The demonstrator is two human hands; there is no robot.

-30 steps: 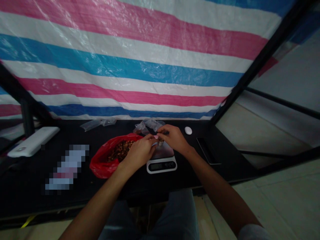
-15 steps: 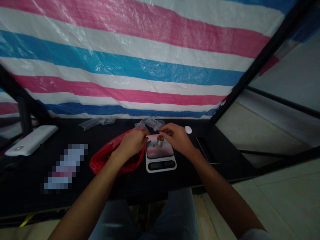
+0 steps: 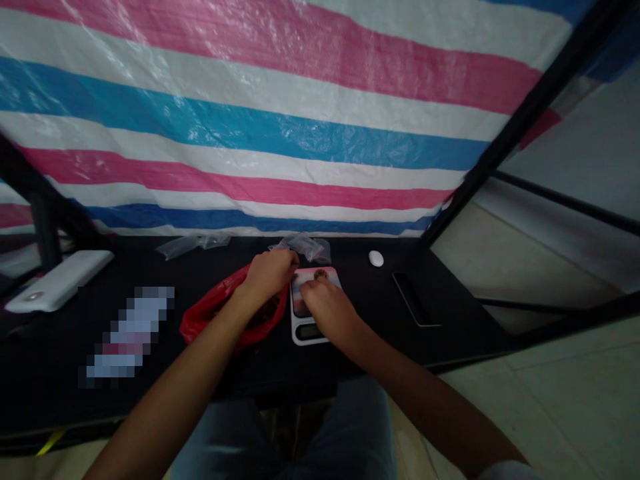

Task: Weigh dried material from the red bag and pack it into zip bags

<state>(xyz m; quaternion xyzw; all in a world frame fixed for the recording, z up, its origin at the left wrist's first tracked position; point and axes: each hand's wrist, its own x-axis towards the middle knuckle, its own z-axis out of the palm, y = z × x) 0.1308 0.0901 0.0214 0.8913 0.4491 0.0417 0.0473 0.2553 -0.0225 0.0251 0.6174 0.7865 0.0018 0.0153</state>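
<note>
Logging the latest shift: my right hand (image 3: 330,310) has moved in over the digital scale (image 3: 309,331), its fingers (image 3: 313,288) extended low across the platform, holding nothing I can see; contact I cannot confirm. My left hand (image 3: 270,273) has drawn back to the far edge of the red plastic bag (image 3: 215,310), fingers curled; any grip is hidden. The small cup (image 3: 321,274) sits on the platform's far end, just beyond my right fingertips, near the crumpled clear plastic bags (image 3: 303,248).
</note>
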